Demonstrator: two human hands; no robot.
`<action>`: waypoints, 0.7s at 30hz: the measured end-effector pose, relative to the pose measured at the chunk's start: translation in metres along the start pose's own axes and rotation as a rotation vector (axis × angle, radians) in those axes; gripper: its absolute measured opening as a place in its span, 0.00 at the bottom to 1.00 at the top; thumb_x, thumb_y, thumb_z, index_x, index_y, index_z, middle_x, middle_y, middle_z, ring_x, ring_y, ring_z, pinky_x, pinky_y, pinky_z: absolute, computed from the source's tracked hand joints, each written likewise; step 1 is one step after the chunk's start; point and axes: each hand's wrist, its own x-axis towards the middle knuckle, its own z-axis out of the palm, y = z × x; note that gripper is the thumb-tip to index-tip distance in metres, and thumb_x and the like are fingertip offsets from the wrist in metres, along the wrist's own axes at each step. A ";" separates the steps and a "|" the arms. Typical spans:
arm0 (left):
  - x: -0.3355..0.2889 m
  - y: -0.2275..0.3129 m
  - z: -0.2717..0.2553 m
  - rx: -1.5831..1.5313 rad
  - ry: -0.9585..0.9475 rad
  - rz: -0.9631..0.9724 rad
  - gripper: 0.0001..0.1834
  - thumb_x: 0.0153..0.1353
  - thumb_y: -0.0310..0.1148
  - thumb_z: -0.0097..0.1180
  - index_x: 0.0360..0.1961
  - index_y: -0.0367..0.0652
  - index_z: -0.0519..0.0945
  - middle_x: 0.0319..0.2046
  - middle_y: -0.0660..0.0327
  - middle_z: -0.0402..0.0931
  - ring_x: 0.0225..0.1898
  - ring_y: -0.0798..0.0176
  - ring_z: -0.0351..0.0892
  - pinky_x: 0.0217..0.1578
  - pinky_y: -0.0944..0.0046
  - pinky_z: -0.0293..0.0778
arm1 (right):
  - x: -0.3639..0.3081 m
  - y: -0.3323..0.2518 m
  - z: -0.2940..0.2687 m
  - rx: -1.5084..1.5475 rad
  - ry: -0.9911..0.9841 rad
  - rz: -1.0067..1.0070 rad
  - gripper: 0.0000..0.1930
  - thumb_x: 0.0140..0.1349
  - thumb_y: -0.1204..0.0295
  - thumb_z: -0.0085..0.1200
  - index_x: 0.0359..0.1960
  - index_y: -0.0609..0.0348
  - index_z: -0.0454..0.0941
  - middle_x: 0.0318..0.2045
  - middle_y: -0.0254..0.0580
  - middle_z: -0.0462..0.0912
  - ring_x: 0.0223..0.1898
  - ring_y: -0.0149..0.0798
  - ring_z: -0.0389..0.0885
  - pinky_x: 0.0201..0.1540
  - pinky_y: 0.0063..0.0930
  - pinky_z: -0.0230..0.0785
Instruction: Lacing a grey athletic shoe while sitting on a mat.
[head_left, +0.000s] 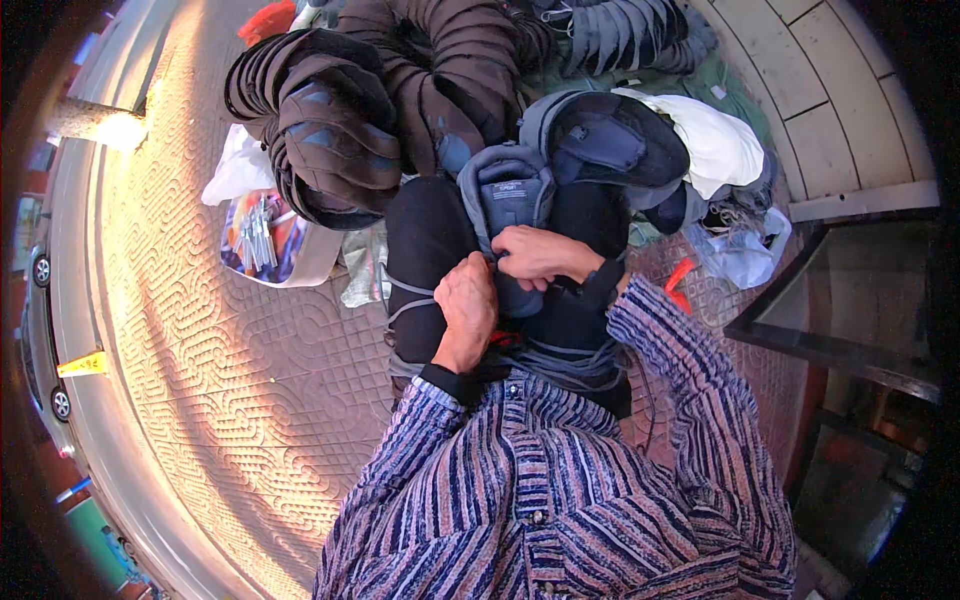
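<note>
Looking down from the head camera, both hands meet at a grey padded garment [512,200] that lies over a black bundle [430,250] directly in front of the person's chest. The left hand [466,305] is curled into a loose fist, fingers pressed together against the lower edge of the grey piece; what lies inside the fist is hidden. The right hand [540,255] sits just beside it, slightly higher, fingers bent and pinching a fold of the same grey fabric. The two hands touch or nearly touch at the knuckles; which cannot be told. Both forearms wear striped shirt sleeves [680,360] with dark cuffs.

The grey garment lies with its collar end away from the person, resting on the black bundle, which is bound with thin pale cords [405,290]. Behind it lies a dark brown quilted jacket [340,130], heaped and folded. To the right of the grey piece are a dark blue-grey cap-shaped item [610,140] and a white cloth [715,140], touching each other. A small red object [680,278] lies on the ground near the right forearm. To the left, a plastic bag [265,240] holding metal clips rests on patterned paving [230,380]. Parked cars [40,330] line the far left edge.
</note>
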 end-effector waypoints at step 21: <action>0.033 0.001 -0.036 -0.010 0.013 0.105 0.20 0.46 0.22 0.49 0.45 0.39 0.70 0.36 0.45 0.71 0.38 0.43 0.72 0.37 0.52 0.70 | 0.015 0.014 0.023 -0.203 0.288 -0.074 0.04 0.45 0.79 0.45 0.23 0.67 0.72 0.20 0.56 0.77 0.20 0.49 0.79 0.25 0.40 0.72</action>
